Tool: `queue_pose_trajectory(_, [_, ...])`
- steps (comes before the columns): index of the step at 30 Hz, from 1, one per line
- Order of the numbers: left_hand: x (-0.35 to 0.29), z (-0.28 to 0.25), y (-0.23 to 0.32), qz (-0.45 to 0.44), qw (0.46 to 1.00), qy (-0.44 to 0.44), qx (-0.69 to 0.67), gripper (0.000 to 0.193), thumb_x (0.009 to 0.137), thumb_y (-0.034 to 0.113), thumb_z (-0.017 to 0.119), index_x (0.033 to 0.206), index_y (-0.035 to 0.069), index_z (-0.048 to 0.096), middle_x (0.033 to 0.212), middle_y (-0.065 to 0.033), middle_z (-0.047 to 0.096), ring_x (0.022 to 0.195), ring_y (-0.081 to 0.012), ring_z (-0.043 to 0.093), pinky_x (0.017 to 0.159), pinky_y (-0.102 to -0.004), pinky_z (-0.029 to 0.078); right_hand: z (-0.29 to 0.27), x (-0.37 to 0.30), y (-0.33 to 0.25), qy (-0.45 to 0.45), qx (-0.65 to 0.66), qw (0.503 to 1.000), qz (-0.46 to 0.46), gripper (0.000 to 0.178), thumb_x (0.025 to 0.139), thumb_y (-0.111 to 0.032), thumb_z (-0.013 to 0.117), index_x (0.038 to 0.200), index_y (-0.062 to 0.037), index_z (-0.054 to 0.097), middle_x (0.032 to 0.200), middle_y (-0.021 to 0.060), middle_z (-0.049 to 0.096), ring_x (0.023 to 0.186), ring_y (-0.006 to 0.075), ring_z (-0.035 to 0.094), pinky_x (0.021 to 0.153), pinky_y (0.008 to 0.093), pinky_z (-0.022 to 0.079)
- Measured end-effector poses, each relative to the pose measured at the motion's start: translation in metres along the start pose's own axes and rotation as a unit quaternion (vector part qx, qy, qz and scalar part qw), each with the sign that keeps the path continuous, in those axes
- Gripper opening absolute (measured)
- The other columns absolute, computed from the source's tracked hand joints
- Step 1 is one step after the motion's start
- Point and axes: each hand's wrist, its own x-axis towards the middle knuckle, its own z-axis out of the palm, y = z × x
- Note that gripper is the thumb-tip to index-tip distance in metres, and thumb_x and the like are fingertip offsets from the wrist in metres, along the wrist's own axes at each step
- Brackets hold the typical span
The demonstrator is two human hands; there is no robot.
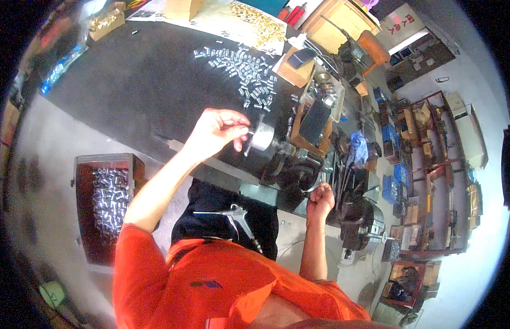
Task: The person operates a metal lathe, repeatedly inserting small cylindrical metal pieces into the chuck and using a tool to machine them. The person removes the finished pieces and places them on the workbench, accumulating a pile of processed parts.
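Note:
At a small bench machine (299, 172), my left hand (214, 134) is closed, thumb and fingers pinched right by the face of a round silver chuck (262, 136). Whatever sits between those fingertips is hidden or too small to name. My right hand (321, 202) is closed too, beside a shiny curved metal piece (321, 180) at the machine's near right side; what it grips cannot be made out. Beyond the chuck, many small silver metal cylinders (244, 71) lie scattered over the dark bench top (140, 82). An air blow gun (241, 222) rests across my lap.
A deep box (82, 211) of silver parts stands at my left. Brass-coloured pieces (258, 24) lie on paper at the back. A dark vise-like machine (359, 222) stands to the right, with loaded shelves (436, 175) beyond it. A blue cloth (358, 148) lies near the tools.

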Motion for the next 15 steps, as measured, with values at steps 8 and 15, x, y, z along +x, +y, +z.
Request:
queue_pose_trajectory(8, [0.001,-0.003,0.002,0.003,0.999,-0.049,-0.016,0.009,0.079,0.0,0.055,0.087,-0.005,0.057,0.07,-0.0068,0.059,0.054,-0.0105,0.055,0.05,-0.0221,0.045,0.023,-0.024,-0.052,-0.077,-0.054,0.996,-0.01,0.014,0.081,-0.015,0.04,0.074,-0.0045,0.046,0.052,-0.0026,0.029,0.041,0.0072,0.023,0.038,0.0211,0.019])
queue_pose_trajectory(15, [0.002,-0.003,0.001,-0.001,0.999,-0.054,0.0,0.01,0.079,0.001,0.056,0.087,-0.005,0.057,0.071,-0.0068,0.059,0.055,-0.0104,0.055,0.051,-0.0219,0.045,0.063,0.055,-0.071,-0.142,0.027,0.988,-0.06,0.019,0.084,-0.016,0.037,0.074,-0.0048,0.048,0.05,-0.0048,0.026,0.04,0.0061,0.023,0.036,0.0206,0.017])
